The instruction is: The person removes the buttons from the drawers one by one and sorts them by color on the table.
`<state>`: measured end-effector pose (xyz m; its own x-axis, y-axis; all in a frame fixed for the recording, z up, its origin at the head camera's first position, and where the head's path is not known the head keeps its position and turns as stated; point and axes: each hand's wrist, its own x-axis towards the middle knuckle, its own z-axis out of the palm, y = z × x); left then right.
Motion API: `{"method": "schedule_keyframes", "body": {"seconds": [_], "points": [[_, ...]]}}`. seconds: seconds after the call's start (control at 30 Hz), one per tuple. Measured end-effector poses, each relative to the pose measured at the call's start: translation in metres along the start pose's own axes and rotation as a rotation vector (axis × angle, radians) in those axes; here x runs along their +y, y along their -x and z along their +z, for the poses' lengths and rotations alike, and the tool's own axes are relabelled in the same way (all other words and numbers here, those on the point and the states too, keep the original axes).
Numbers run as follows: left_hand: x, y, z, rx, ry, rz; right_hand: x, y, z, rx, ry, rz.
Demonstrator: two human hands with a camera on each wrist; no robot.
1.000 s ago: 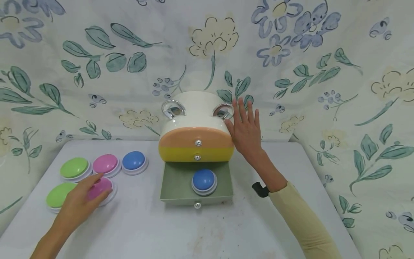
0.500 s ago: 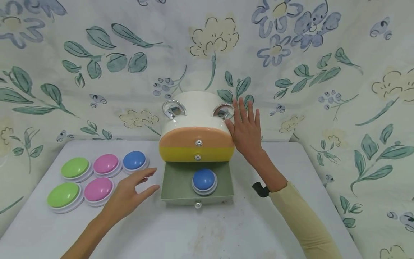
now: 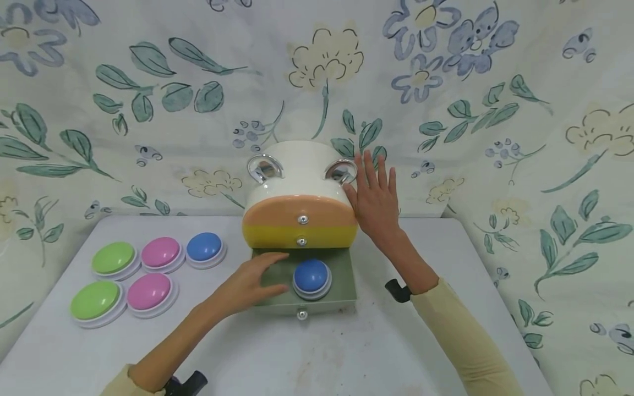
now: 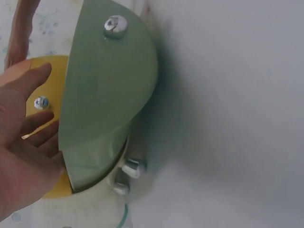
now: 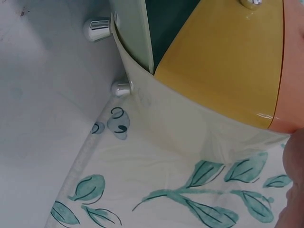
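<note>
A small white cabinet (image 3: 302, 168) has an orange drawer front, a yellow one, and a pulled-out green drawer (image 3: 277, 309) at the bottom. Inside that drawer sits a blue round push button (image 3: 311, 275) on a white base. My left hand (image 3: 242, 287) is over the drawer's left part, thumb and fingers spread, a gap between them and the button. In the left wrist view the left hand (image 4: 28, 137) holds nothing. My right hand (image 3: 373, 206) lies with straight fingers against the cabinet's right side; only its edge (image 5: 293, 180) shows in the right wrist view.
On the table's left are two green buttons (image 3: 113, 257), two pink buttons (image 3: 160, 251) and another blue button (image 3: 204, 246). A flowered cloth (image 3: 317, 71) hangs behind the white table (image 3: 406, 341). Chrome feet (image 5: 122, 89) support the cabinet.
My left hand has moved right from beside the near pink button to over the green drawer, carrying nothing. My right hand has stayed on the cabinet's side.
</note>
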<state>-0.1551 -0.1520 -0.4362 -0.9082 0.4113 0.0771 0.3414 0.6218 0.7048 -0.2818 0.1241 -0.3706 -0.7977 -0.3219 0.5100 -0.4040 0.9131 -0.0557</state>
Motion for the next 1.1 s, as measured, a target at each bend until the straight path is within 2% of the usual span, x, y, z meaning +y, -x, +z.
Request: {"method": "schedule_keyframes", "body": {"seconds": [0.37,0.6,0.7,0.93,1.1], "points": [[0.000,-0.029,0.016,-0.071,-0.011,0.057,0.001,-0.001,0.000,-0.011,0.009,0.015],[-0.002,-0.043,0.025,-0.139,-0.014,0.057,0.001,-0.001,0.001,-0.004,-0.004,0.008],[-0.004,-0.048,0.029,-0.159,-0.021,0.078,0.001,-0.001,0.001,-0.009,-0.004,0.008],[-0.009,-0.054,0.036,-0.211,-0.024,0.071,0.000,-0.001,0.000,-0.011,0.014,0.000],[-0.009,-0.055,0.038,-0.201,-0.024,0.084,0.001,0.000,0.001,-0.005,0.028,0.003]]}}
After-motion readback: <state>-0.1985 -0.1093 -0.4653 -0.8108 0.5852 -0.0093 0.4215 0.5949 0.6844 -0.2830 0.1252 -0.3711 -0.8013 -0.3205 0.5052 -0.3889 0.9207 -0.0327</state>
